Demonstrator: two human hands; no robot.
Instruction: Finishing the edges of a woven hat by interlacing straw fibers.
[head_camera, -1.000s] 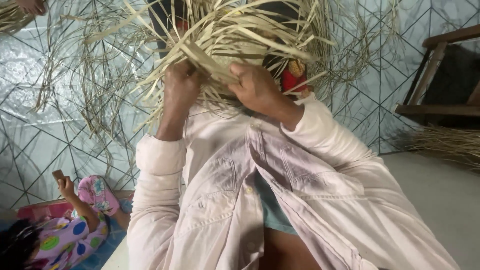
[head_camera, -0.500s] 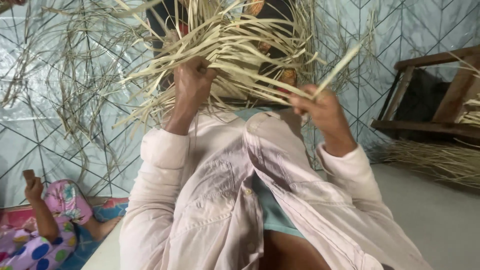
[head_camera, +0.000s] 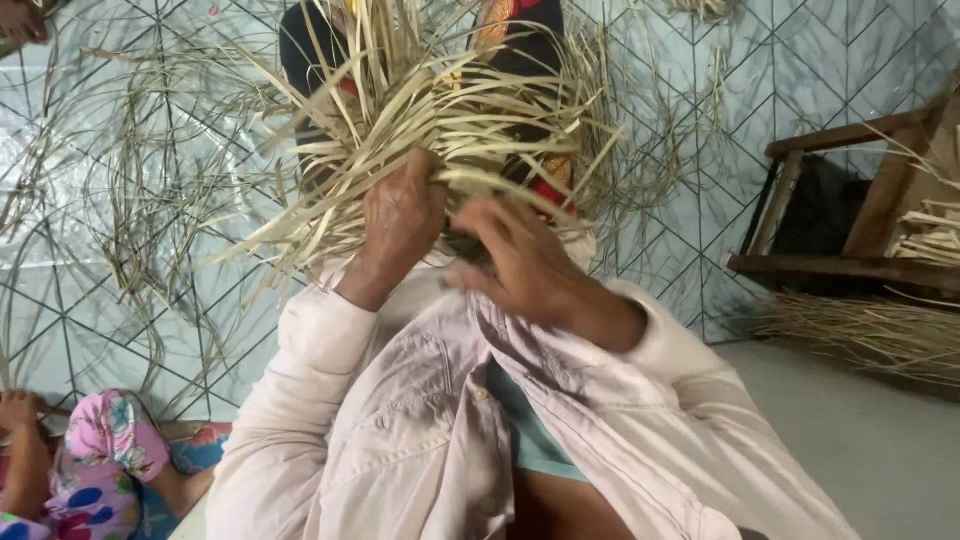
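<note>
The left hand (head_camera: 400, 215) is clenched around a bundle of dry pale straw strips (head_camera: 430, 120) held up at the middle of the view, and the splayed strips hide its fingertips. The right hand (head_camera: 525, 262) touches the bundle's lower edge with its fingers spread; whether it grips cannot be told. Loose fibres (head_camera: 130, 190) lie on the tiled floor (head_camera: 680, 200) to the left. A wooden stool (head_camera: 850, 215) stands at right, with more straw (head_camera: 870, 335) beneath it. Another person in a flowered garment (head_camera: 100, 465) sits near left.
</note>
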